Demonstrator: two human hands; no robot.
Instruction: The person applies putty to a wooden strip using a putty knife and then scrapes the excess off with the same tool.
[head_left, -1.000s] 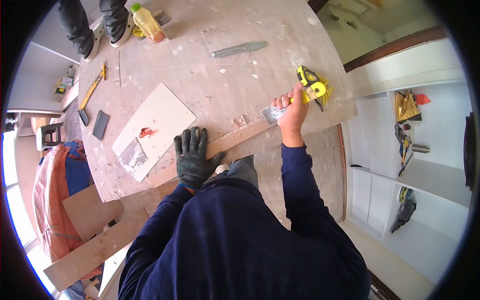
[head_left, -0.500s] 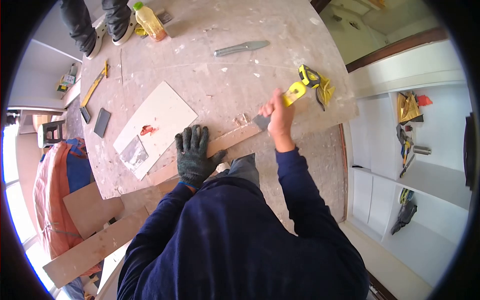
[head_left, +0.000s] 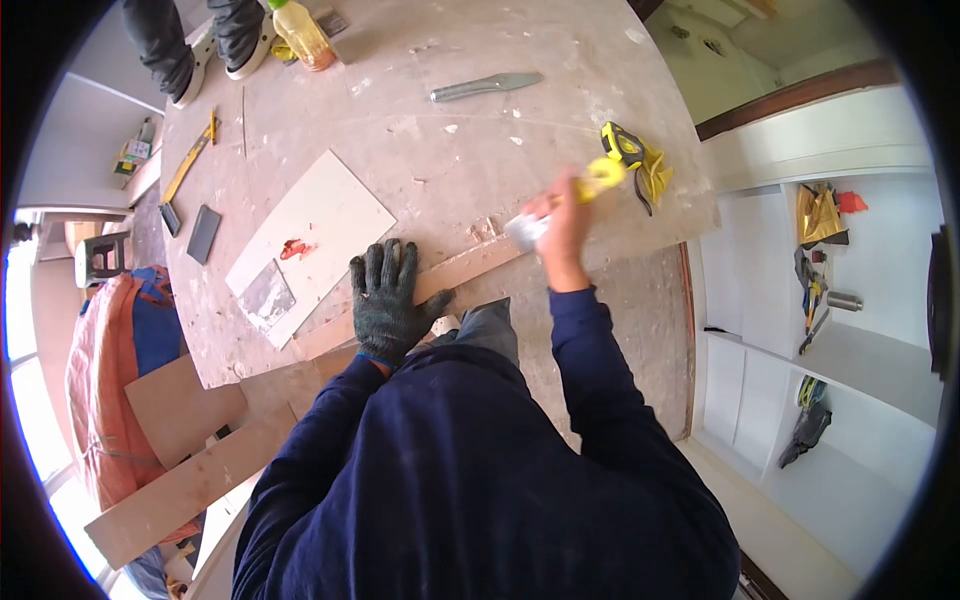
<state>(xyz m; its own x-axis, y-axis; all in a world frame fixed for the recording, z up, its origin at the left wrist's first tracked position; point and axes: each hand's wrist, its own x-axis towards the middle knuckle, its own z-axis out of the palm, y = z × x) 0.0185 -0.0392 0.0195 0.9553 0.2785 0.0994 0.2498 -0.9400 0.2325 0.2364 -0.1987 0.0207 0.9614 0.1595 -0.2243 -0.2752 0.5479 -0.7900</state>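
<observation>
My left hand [head_left: 385,295], in a dark knit glove, lies flat with fingers spread on a long narrow wooden strip [head_left: 470,267] that runs across the dusty board table [head_left: 420,130]. My bare right hand [head_left: 560,222] grips a yellow-handled scraper [head_left: 578,195]; its metal blade sits at the strip's right end. The hand and tool are motion-blurred. A yellow tape measure [head_left: 625,145] lies just beyond the right hand.
A white tile [head_left: 330,215] with a red smear and a grey putty knife [head_left: 265,297] lies left of my glove. A grey chisel [head_left: 485,87], a yellow bottle [head_left: 298,35], a level [head_left: 185,172] and another person's feet [head_left: 215,55] are farther back. White shelves [head_left: 830,290] hold tools at right.
My right hand swung the scraper in along the strip's end, then back slightly up and right, blurred now. The gloved left hand stayed pressed on the strip.
</observation>
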